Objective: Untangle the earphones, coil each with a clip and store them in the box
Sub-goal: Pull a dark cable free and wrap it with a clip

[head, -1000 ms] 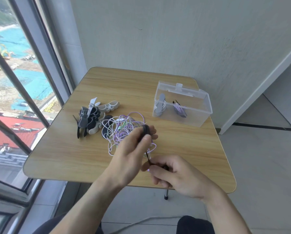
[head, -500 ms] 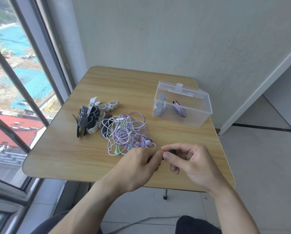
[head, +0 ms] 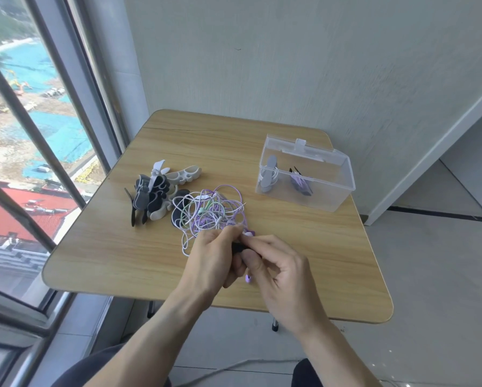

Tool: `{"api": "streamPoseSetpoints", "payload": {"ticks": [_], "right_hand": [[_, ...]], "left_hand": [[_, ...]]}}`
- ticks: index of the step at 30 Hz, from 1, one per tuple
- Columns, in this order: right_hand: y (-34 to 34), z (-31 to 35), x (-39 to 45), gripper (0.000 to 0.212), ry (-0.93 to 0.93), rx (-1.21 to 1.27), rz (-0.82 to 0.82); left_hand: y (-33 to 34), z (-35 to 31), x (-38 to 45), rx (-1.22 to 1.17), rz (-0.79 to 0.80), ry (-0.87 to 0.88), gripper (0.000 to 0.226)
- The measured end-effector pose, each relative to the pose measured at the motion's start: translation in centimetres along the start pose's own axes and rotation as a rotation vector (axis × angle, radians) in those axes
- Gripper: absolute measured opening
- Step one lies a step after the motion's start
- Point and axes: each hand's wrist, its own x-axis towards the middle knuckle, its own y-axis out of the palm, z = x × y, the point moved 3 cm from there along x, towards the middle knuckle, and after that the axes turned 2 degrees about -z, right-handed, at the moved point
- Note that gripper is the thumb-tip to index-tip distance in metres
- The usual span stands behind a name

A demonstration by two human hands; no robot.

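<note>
Two sets boxed, the tangle still waiting

On the desk (head: 116, 255), the clear box (head: 333, 191) holds two clipped coils; the earphone tangle (head: 209, 215) lies mid-desk — left hand (head: 214, 258) and right hand (head: 278, 277) pinch, apparently, a dark clip (head: 238, 247) with purple cord.

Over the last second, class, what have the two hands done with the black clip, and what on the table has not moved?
The left hand, which held the black clip raised over the tangled earphones, came down toward the table's near edge. The right hand rose to meet it, and both now pinch the clip together. The clear box, the pile of spare clips and the tangle stayed put.
</note>
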Motion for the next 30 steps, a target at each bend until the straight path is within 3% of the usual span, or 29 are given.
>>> {"api": "streamPoseSetpoints", "payload": {"ticks": [6, 11, 15, 21, 26, 28, 30], "right_hand": [[0.2, 0.8, 0.1, 0.014, -0.081, -0.073, -0.008], [1.0, 0.2, -0.1, 0.019, -0.101, -0.091, -0.005], [2.3, 0.7, -0.4, 0.022, -0.158, -0.135, 0.022], [1.5, -0.2, 0.6, 0.022, -0.009, -0.181, -0.177], [0.1, 0.3, 1.4, 0.012, 0.134, -0.11, -0.207], [-0.2, 0.4, 1.5, 0.014, 0.165, -0.063, -0.189], [-0.2, 0.5, 1.6, 0.014, 0.166, -0.054, -0.179]], "left_hand": [[-0.6, -0.1, -0.2, 0.023, -0.06, 0.009, 0.047], [-0.4, -0.3, 0.0, -0.008, -0.146, -0.003, 0.024], [-0.9, 0.1, 0.4, -0.143, -0.192, -0.011, 0.026], [-3.0, -1.0, 0.7, -0.206, -0.341, 0.168, 0.015], [-8.5, -2.3, 3.4, 0.349, -0.68, 0.467, 0.026], [-10.4, -2.6, 4.9, 0.564, -0.771, 0.427, 0.031], [-12.1, -1.8, 6.7, 0.776, -0.776, 0.28, 0.039]]}}
